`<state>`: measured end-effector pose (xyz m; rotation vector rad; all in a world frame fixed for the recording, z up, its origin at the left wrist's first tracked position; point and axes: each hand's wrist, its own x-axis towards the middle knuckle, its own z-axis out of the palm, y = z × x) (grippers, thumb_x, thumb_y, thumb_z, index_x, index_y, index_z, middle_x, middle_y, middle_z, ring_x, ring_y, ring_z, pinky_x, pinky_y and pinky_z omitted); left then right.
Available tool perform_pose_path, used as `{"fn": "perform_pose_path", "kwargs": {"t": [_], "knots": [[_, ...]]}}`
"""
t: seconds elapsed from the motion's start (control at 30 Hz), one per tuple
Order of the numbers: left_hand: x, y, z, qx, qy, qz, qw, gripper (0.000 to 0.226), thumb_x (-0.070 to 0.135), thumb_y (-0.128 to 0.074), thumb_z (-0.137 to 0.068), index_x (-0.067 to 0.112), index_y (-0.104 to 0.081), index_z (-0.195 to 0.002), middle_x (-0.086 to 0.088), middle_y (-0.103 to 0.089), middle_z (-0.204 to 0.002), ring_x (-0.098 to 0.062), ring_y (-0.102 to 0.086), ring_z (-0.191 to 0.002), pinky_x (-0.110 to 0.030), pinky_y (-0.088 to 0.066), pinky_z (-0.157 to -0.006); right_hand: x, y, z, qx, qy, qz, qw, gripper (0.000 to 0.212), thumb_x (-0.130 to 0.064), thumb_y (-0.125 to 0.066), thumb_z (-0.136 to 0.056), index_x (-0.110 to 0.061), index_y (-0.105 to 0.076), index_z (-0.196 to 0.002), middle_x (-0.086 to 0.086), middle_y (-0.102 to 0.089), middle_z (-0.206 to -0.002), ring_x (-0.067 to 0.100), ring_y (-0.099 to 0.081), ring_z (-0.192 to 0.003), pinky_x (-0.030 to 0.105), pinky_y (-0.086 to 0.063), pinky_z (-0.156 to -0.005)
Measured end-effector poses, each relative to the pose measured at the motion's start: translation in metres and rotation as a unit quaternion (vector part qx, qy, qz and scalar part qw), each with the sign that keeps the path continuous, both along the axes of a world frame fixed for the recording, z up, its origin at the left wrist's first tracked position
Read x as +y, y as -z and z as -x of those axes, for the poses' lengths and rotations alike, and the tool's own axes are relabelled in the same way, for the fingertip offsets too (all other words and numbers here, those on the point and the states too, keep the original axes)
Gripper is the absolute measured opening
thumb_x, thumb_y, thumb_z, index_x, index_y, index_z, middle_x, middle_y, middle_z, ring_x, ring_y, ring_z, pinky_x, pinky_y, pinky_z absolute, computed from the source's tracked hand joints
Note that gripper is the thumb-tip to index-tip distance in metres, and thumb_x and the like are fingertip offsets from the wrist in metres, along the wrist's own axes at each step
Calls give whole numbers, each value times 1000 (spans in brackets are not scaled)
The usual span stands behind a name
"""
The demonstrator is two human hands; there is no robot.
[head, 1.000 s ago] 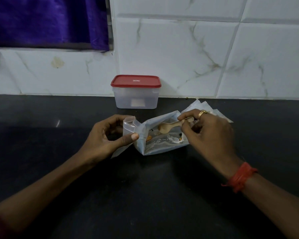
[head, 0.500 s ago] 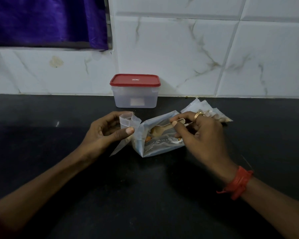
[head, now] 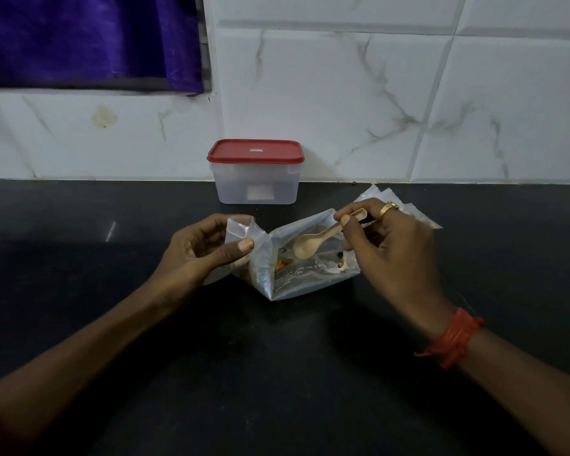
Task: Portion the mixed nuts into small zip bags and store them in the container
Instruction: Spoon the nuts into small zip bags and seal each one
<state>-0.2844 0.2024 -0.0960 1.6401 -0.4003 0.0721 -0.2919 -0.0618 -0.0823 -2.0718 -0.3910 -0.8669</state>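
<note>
Close up, two bare arms reach out over a dark desk (head: 277, 373). A red thread band (head: 451, 340) is tied round the right wrist. Next, the left hand (head: 198, 255) holds a small zip bag (head: 241, 232). Its fingers are curled round the back of the bag and the thumb presses on the front, so the open top points up. Right beside it, touching it, a big clear bag (head: 310, 274) sits on the desk with its mouth wide open. Some mixed nuts (head: 282, 264) lie at the bottom of that big bag. The right hand (head: 392, 255) is over the right side of the big bag, and its fingers pinch the handle of a pale spoon (head: 313, 241). The round end of the spoon points down and left, inside the big bag's mouth. A gold ring (head: 387, 208) is on one finger of that hand. Behind the hand, a few more spare bags (head: 418, 215) lie flat on the desk. Farther back, a see-through container (head: 255, 182) with its red lid (head: 255, 149) on stands near the wall (head: 343, 93). The wall has white tiles with grey streaks, and a purple curtain (head: 79, 37) hangs at the top left.
</note>
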Motion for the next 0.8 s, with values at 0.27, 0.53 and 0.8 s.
{"fn": "perform_pose_path", "kwargs": {"t": [0.27,0.53,0.8], "knots": [[-1,-3,3,5,7,-12,1000,84,67,-82,-57,21,-64,-125,-4,-71,-118,-18,-69,-108,-23,-56,-80,7,4,5,-29,-30,24,999,12,-18,-63,-96,-17,-72,-104,-20,-65,-81,0,-68,-77,10,-52,-68],[0,-7,5,85,50,131,986,88,50,-91,-54,10,-64,-127,-18,-66,-124,-29,-66,-107,-36,-58,-87,10,5,7,-26,-66,4,997,12,-20,-63,-98,-21,-71,-106,-8,-73,-85,6,-72,-79,30,-61,-68],[1,-9,7,96,38,169,980,95,47,-93,-50,6,-61,-129,-14,-68,-119,-25,-68,-104,-32,-59,-80,11,4,9,-52,-90,51,993,11,-15,-62,-97,-13,-72,-102,-9,-71,-88,3,-70,-83,19,-58,-73]]}}
